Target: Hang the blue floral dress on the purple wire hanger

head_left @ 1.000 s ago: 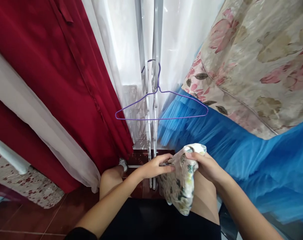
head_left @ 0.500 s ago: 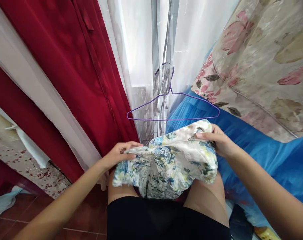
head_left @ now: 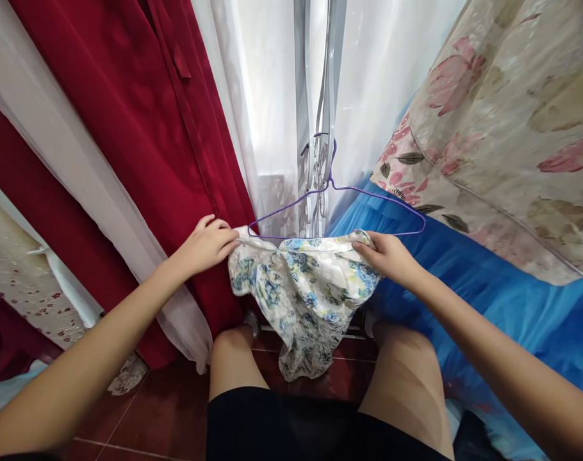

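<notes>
A white garment (head_left: pixel 311 288) with blue and yellow flowers hangs stretched between my two hands, its lower part drooping in folds between my knees. My left hand (head_left: pixel 207 245) pinches its upper left corner. The upper right corner is gripped by my right hand (head_left: pixel 385 255), thumb on top. Just above the cloth a purple wire hanger (head_left: pixel 289 206) hangs, and its left end meets the garment's upper left corner. Whether the cloth is over the hanger's bottom bar or only against it, I cannot tell.
Red fabric (head_left: pixel 142 128) and white drapes (head_left: pixel 272 83) hang ahead and to the left. At the right are blue tulle (head_left: pixel 512 307) and a floral cloth (head_left: pixel 507 121). Grey straps (head_left: pixel 315 77) hang above the hanger. Red tiles (head_left: pixel 161 410) cover the floor.
Both hands have raised and spread the garment, which was bunched over my lap and now hangs down. My left hand moved up toward the hanger's left end; my right hand moved slightly inward.
</notes>
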### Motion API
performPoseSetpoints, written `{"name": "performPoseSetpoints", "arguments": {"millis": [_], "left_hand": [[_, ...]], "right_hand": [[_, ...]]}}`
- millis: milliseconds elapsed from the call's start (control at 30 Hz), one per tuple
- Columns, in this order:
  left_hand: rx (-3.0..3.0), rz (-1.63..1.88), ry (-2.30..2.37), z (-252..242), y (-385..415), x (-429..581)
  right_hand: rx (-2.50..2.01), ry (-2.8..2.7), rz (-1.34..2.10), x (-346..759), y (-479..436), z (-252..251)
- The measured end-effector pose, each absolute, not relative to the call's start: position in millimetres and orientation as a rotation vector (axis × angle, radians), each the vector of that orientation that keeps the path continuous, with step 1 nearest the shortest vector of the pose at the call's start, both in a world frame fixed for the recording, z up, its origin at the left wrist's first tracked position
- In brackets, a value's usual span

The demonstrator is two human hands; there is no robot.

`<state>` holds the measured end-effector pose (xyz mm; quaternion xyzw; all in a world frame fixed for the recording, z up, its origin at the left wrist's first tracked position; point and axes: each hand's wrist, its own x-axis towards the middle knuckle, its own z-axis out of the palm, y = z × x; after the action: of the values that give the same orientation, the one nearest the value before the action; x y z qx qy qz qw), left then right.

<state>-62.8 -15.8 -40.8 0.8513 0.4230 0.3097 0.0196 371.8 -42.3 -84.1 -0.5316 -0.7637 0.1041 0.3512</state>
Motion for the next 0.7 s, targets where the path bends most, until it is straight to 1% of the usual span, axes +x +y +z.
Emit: {"name": "performPoseSetpoints", "arguments": {"millis": [133,333,567,700], "left_hand": [[2.858,0.905,1.436,-31,0,-56],[2.793,0.777,1.824,-37,4,-37],[2.69,0.649,2.039,-25,5,-30],[2.627,0.453,2.095,-19,4,-32]], "right_hand": [[-1.428,-1.945,0.337,359,-42,-90],[-1.369,-1.929,0.422,346,-55,-94],[-1.622,-1.963,0.288,335,-70,-83],[-1.766,-2.002,0.209,325,-80,-76]]}}
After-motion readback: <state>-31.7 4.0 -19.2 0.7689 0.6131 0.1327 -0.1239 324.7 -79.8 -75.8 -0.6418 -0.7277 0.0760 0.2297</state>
